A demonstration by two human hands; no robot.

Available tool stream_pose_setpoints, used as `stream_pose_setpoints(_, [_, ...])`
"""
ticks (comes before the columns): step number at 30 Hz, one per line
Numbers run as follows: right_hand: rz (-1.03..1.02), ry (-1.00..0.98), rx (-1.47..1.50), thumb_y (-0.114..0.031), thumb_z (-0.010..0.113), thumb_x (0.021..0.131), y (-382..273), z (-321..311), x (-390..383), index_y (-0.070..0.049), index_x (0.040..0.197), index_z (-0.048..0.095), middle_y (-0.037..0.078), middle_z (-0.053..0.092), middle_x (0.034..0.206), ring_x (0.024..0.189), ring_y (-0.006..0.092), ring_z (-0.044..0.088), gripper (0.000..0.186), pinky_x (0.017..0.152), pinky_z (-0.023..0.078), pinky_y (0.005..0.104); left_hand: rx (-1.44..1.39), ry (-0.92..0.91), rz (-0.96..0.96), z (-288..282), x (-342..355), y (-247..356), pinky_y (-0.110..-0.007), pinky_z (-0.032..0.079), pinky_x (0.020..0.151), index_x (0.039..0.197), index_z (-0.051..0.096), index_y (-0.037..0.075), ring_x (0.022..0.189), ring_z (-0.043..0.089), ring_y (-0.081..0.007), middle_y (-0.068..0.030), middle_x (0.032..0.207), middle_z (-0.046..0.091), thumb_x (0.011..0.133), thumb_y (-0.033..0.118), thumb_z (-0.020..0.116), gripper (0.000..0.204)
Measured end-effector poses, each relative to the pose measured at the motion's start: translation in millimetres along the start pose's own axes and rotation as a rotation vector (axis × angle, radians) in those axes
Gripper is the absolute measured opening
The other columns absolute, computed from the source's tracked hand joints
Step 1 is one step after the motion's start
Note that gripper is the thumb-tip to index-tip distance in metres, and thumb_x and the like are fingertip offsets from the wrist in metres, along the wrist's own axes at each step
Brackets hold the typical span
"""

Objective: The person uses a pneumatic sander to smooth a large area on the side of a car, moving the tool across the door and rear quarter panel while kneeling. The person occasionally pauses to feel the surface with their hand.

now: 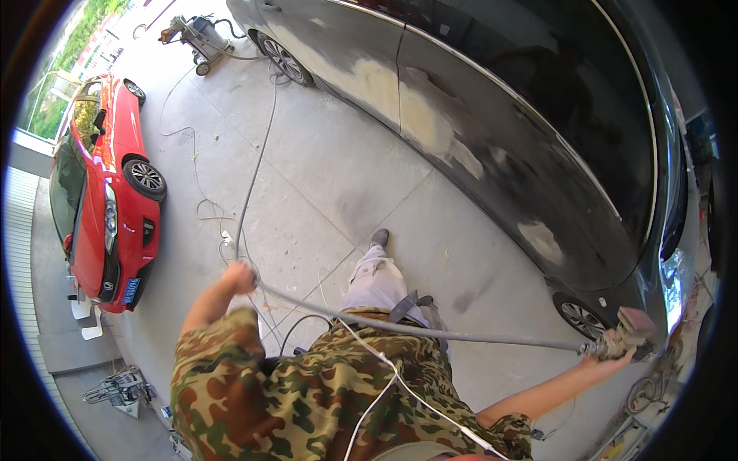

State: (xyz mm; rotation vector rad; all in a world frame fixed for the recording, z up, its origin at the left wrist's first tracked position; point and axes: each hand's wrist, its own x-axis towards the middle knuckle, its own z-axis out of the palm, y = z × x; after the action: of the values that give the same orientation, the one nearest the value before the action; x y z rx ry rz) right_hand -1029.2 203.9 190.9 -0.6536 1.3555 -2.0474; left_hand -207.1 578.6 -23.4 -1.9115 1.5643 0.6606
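My left hand [241, 278] is closed around a long grey hose [369, 319], out to the left of my body. The hose runs across my waist to a power sander [632, 329] with a reddish pad, which my right hand [615, 346] grips at the far right. The sander is up beside the rear of a dark car [492, 146], near its wheel; I cannot tell whether they touch. Pale, sanded filler patches [430, 123] mark the car's side. From my left hand, the hose goes on toward a wheeled machine [201, 38] at the upper left.
A red car [115, 200] stands at the left. Thin cables [196, 154] lie on the grey floor [323, 177], with a white power strip [227, 238] near my left hand. Metal equipment [123, 390] sits at the lower left. White cords [384, 361] cross my camouflage shirt.
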Motion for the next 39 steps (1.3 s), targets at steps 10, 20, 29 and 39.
stream_pose_setpoints(10, [0.189, -0.057, 0.192, -0.037, 0.061, 0.099, 42, -20, 47, 0.002, 0.122, 0.061, 0.013, 0.064, 0.104, 0.084, 0.0254, 0.06, 0.045, 0.078, 0.053, 0.0385, -0.693, -0.285, -0.194, 127, -294, 257, -0.049, 0.057, 0.084, 0.101, 0.08, 0.012, 0.09, 0.071, -0.0399, -0.0192, 0.095, 0.075, 0.085, 0.041, 0.071, 0.035])
stream_pose_setpoints(20, [0.055, -0.169, 0.637, -0.017, 0.065, 0.089, -7, -86, 126, 0.007, 0.121, 0.059, 0.022, 0.062, 0.123, 0.096, 0.0315, 0.06, 0.04, 0.083, 0.053, 0.0463, -0.983, 0.544, -0.23, 45, -104, 231, -0.045, 0.049, 0.064, 0.098, 0.076, 0.003, 0.065, 0.061, -0.0406, -0.0287, 0.079, 0.064, 0.1, 0.034, 0.067, 0.033])
stream_pose_setpoints(29, [-0.272, 0.242, 0.239, -0.026, 0.06, 0.09, -123, -217, 99, 0.006, 0.121, 0.064, 0.022, 0.067, 0.118, 0.095, 0.0358, 0.068, 0.045, 0.086, 0.058, 0.0493, -0.812, 0.712, 0.323, -71, 13, 163, -0.047, 0.047, 0.059, 0.072, 0.064, 0.001, 0.065, 0.062, -0.0406, -0.0218, 0.072, 0.064, 0.093, 0.028, 0.072, 0.035])
stream_pose_setpoints(39, [-0.596, 0.398, 0.023, -0.034, 0.055, 0.093, -261, -294, 26, 0.005, 0.113, 0.068, 0.022, 0.069, 0.111, 0.101, 0.0372, 0.069, 0.046, 0.088, 0.058, 0.0523, -0.252, 0.408, 0.202, -58, 50, -31, -0.048, 0.055, 0.088, 0.102, 0.079, 0.013, 0.101, 0.068, -0.0377, -0.016, 0.099, 0.074, 0.076, 0.008, 0.061, 0.032])
